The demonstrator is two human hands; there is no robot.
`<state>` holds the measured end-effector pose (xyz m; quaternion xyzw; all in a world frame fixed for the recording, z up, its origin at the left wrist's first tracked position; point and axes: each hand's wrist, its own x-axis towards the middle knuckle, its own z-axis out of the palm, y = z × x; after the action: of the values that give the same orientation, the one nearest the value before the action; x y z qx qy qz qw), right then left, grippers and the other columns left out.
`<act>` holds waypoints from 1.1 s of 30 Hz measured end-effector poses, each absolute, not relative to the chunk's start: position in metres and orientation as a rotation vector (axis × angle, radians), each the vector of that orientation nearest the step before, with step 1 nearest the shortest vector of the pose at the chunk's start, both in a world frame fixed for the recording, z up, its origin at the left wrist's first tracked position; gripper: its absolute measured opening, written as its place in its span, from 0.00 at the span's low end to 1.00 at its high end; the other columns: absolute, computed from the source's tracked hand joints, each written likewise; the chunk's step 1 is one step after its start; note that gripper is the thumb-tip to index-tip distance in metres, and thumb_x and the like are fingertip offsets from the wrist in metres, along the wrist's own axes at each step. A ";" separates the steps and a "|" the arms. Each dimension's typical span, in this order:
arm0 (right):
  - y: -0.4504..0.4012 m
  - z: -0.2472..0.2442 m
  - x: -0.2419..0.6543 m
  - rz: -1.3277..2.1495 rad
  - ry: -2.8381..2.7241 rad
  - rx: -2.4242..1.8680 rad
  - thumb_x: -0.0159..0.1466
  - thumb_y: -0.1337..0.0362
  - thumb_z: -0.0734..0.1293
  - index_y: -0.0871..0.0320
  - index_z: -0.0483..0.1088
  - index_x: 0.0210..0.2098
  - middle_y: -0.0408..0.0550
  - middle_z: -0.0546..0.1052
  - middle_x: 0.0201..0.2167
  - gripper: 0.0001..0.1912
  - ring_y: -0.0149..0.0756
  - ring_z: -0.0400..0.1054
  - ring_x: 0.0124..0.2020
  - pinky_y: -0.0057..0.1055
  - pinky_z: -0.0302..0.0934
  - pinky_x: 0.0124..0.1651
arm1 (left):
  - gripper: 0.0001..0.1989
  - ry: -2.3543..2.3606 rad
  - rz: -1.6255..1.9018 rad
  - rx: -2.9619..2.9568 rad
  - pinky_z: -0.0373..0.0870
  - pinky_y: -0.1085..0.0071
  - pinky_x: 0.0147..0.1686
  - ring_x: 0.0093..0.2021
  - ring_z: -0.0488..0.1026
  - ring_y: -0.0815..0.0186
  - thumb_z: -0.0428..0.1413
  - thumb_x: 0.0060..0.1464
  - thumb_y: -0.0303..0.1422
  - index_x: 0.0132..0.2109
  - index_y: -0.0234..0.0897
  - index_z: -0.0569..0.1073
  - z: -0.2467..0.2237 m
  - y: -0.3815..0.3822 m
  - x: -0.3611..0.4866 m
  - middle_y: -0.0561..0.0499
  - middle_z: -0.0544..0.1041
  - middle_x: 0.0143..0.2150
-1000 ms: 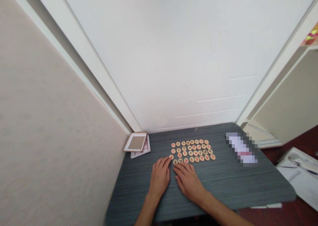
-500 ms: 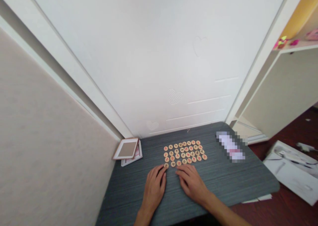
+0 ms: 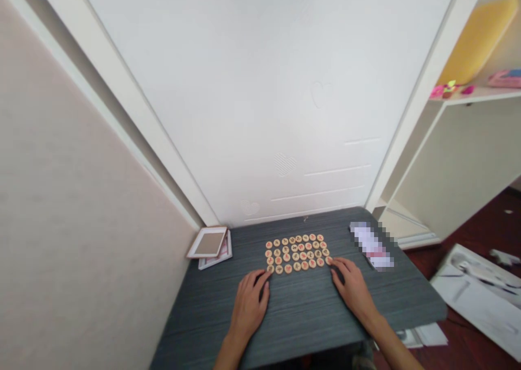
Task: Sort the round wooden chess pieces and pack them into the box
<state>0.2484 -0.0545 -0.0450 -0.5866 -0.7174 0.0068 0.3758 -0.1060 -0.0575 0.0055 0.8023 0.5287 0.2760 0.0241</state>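
Round wooden pieces (image 3: 297, 255) with red or black characters lie in rows on the dark desk (image 3: 297, 316). My left hand (image 3: 249, 300) rests at the near left corner of the rows, its fingertips at the end piece (image 3: 270, 269), fingers bent and a little apart, thumb separate. At the near right corner my right hand (image 3: 352, 284) touches the last piece (image 3: 329, 260) with its fingertips, thumb apart from the fingers. Neither hand has anything in its grasp.
Two stacked frames (image 3: 210, 244) lie at the desk's back left corner. A blurred, pixelated flat item (image 3: 372, 246) is on the right side. White wardrobe panels (image 3: 260, 115) rise behind the desk. Beyond the right edge, a white box (image 3: 480, 299) sits on the floor.
My right hand has moved right, from the near edge's middle to the right corner piece. My left hand stays at the left corner. The view has shifted slightly.
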 end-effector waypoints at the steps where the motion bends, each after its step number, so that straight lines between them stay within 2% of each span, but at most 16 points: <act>1: -0.054 -0.046 0.248 0.025 -1.854 -1.481 0.70 0.61 0.62 0.53 0.72 0.54 0.55 0.77 0.49 0.16 0.48 0.73 0.50 0.48 0.68 0.54 | 0.17 1.637 0.854 2.488 0.73 0.52 0.57 0.56 0.74 0.55 0.50 0.66 0.31 0.58 0.47 0.74 0.006 -0.058 -0.106 0.45 0.76 0.55; 5: -0.052 -0.051 0.250 0.014 -1.909 -1.418 0.71 0.60 0.60 0.53 0.73 0.53 0.53 0.79 0.47 0.15 0.47 0.74 0.47 0.47 0.68 0.53 | 0.17 1.675 0.869 2.484 0.74 0.52 0.56 0.55 0.75 0.56 0.50 0.66 0.32 0.58 0.46 0.74 0.007 -0.060 -0.105 0.45 0.77 0.54; 8: -0.050 -0.055 0.249 -0.050 -1.873 -1.405 0.71 0.57 0.60 0.53 0.73 0.54 0.54 0.79 0.48 0.16 0.48 0.74 0.48 0.47 0.68 0.52 | 0.18 1.729 0.878 2.490 0.73 0.51 0.58 0.58 0.73 0.55 0.50 0.67 0.33 0.61 0.46 0.72 0.007 -0.065 -0.100 0.45 0.75 0.58; 12: -0.054 -0.051 0.243 -0.086 -1.953 -1.356 0.71 0.56 0.61 0.51 0.70 0.59 0.54 0.76 0.55 0.20 0.49 0.71 0.55 0.47 0.66 0.56 | 0.22 1.666 0.770 2.611 0.67 0.49 0.64 0.68 0.64 0.54 0.51 0.67 0.36 0.66 0.50 0.66 0.009 -0.080 -0.083 0.49 0.67 0.68; 15: -0.059 -0.044 0.236 -0.093 -2.081 -1.327 0.71 0.55 0.62 0.49 0.66 0.64 0.52 0.72 0.61 0.23 0.48 0.67 0.61 0.46 0.64 0.60 | 0.25 1.604 0.650 2.669 0.64 0.47 0.67 0.70 0.60 0.54 0.50 0.68 0.39 0.69 0.52 0.62 0.012 -0.088 -0.071 0.51 0.63 0.71; 20: -0.061 -0.035 0.230 -0.096 -2.180 -1.348 0.72 0.53 0.61 0.47 0.62 0.67 0.49 0.70 0.64 0.26 0.47 0.63 0.65 0.46 0.61 0.61 | 0.26 1.604 0.524 2.653 0.58 0.45 0.69 0.72 0.56 0.56 0.46 0.70 0.43 0.72 0.53 0.56 0.011 -0.087 -0.066 0.54 0.60 0.73; 27: -0.062 -0.034 0.230 -0.084 -2.209 -1.365 0.72 0.52 0.60 0.48 0.62 0.67 0.48 0.71 0.64 0.25 0.48 0.61 0.66 0.48 0.57 0.63 | 0.29 1.627 0.493 2.634 0.55 0.45 0.69 0.73 0.54 0.56 0.45 0.70 0.45 0.74 0.56 0.47 0.014 -0.086 -0.062 0.55 0.55 0.75; 33: -0.064 -0.025 0.226 -0.071 -2.257 -1.341 0.72 0.50 0.59 0.43 0.61 0.68 0.46 0.70 0.65 0.26 0.50 0.59 0.67 0.51 0.56 0.63 | 0.30 1.644 0.502 2.663 0.52 0.42 0.70 0.74 0.49 0.53 0.45 0.69 0.47 0.74 0.59 0.46 0.017 -0.082 -0.055 0.55 0.50 0.76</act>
<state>0.2261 -0.0639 -0.0255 -0.4936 -0.8311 -0.0260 0.2548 -0.0549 -0.0823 0.0170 0.8401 0.5187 0.1583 -0.0142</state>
